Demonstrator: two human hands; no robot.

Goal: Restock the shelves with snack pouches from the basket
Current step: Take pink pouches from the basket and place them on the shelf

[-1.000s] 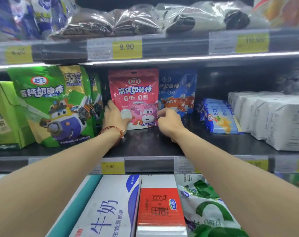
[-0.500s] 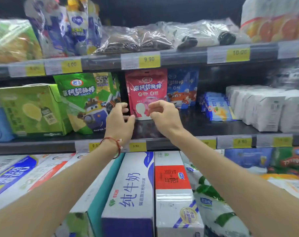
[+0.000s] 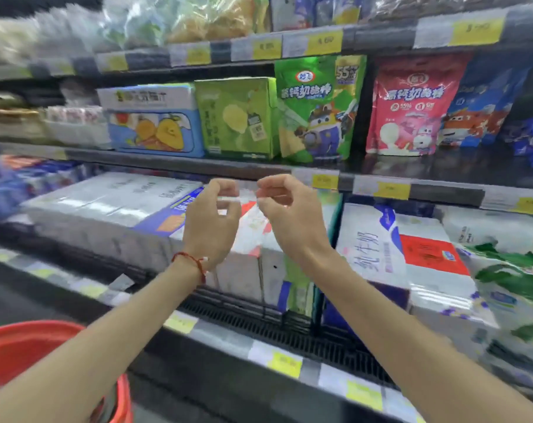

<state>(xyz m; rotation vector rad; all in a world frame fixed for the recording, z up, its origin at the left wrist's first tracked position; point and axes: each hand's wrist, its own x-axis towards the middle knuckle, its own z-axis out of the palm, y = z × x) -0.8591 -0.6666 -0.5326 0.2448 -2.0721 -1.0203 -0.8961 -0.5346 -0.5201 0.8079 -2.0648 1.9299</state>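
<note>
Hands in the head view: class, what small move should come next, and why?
Probably lower the left hand to the red basket for another pouch: both hands hold nothing, and the pink pouch already stands on the shelf.

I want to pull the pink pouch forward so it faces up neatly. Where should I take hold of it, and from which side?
Probably by its lower side edges, coming straight in from the front. The pink pouch stands upright, face out. A dark gap separates it from the green pouch on its left; the blue pouch crowds its right edge.
</note>
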